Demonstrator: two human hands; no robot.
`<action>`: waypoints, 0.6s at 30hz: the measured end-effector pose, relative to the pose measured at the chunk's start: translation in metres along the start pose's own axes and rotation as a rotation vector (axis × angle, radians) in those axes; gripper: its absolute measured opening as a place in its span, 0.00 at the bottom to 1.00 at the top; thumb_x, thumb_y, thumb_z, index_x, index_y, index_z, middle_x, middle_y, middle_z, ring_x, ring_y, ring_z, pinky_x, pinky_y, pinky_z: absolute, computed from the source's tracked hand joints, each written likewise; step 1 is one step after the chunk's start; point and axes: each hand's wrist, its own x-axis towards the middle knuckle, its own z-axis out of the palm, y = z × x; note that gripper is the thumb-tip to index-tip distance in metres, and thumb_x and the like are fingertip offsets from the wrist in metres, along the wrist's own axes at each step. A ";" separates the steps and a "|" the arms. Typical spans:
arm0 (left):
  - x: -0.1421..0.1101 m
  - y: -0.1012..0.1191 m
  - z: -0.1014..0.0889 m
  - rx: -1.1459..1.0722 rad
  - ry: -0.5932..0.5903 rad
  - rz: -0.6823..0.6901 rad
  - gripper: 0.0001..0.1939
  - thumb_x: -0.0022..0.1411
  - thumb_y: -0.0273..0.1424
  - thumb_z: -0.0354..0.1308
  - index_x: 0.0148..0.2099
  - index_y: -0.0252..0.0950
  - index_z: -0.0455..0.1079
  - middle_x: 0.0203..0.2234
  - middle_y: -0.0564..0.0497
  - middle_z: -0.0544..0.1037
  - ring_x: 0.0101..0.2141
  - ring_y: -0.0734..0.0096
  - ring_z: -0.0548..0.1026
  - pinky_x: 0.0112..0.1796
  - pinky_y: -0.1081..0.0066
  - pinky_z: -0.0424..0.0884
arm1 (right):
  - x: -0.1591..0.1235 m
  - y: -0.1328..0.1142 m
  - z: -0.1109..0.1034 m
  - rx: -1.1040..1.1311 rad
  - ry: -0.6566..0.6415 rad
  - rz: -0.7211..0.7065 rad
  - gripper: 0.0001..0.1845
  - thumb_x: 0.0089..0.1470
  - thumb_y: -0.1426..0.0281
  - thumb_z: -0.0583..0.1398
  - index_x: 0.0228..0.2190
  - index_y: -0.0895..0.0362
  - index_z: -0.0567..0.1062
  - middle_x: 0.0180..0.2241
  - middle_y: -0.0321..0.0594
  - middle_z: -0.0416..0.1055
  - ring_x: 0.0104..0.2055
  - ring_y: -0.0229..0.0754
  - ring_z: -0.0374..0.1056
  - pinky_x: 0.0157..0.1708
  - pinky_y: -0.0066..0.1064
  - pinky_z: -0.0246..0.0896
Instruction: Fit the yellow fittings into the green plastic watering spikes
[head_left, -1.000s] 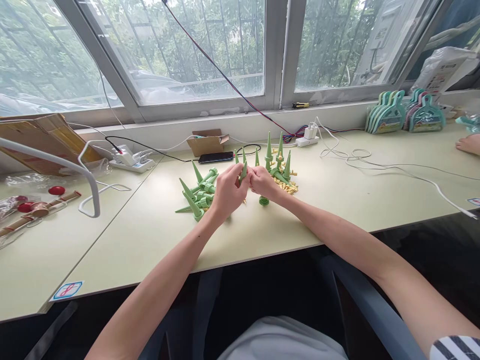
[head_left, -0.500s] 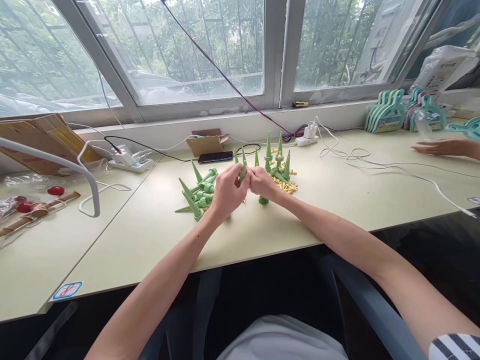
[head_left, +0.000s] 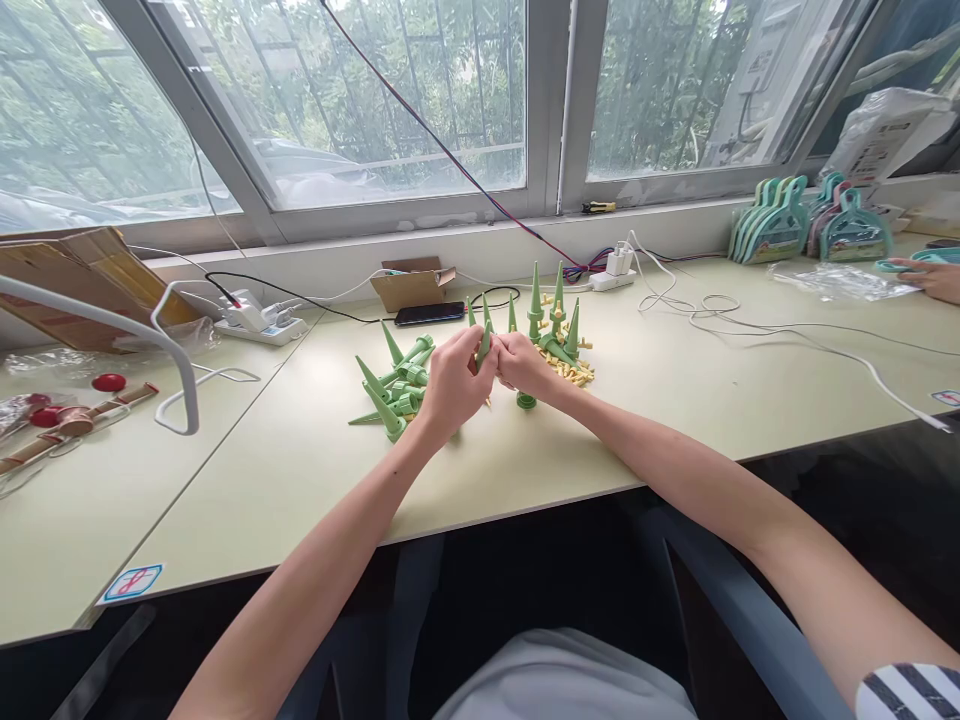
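My left hand (head_left: 450, 383) and my right hand (head_left: 525, 364) meet over the middle of the pale green table (head_left: 675, 400), both closed on one green plastic spike (head_left: 485, 343) held between them. Left of my hands lies a heap of green spikes (head_left: 394, 385) on their sides. Behind my right hand several green spikes (head_left: 555, 310) stand upright among a pile of small yellow parts (head_left: 574, 373). A small green cap (head_left: 527, 401) sits on the table just below my right hand.
A black phone (head_left: 431, 314) and a small cardboard box (head_left: 411, 283) lie behind the spikes. A power strip (head_left: 259, 322) and cables (head_left: 750, 325) cross the table. Another person's hand (head_left: 930, 277) rests at the far right by a clear bag (head_left: 840, 282). Red-and-wood toys (head_left: 67, 410) lie far left.
My hands have stayed together on the spike. The other person's hand at the far right reached out over the table and then drew back toward the edge, and a clear bag now lies there.
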 end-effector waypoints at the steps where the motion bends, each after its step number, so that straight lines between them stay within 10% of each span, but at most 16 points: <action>1: 0.000 0.000 0.000 0.001 -0.001 0.000 0.12 0.62 0.28 0.54 0.28 0.38 0.54 0.21 0.57 0.59 0.21 0.77 0.55 0.24 0.73 0.55 | 0.000 0.000 0.000 -0.003 0.000 0.000 0.26 0.62 0.54 0.50 0.17 0.54 0.54 0.14 0.30 0.49 0.17 0.30 0.47 0.17 0.25 0.43; 18: 0.000 0.003 -0.002 0.014 -0.019 -0.020 0.14 0.62 0.27 0.54 0.27 0.38 0.52 0.21 0.56 0.58 0.21 0.76 0.55 0.24 0.72 0.55 | -0.002 -0.006 -0.002 -0.049 -0.041 0.040 0.20 0.61 0.71 0.48 0.17 0.55 0.56 0.12 0.29 0.51 0.16 0.30 0.48 0.18 0.24 0.45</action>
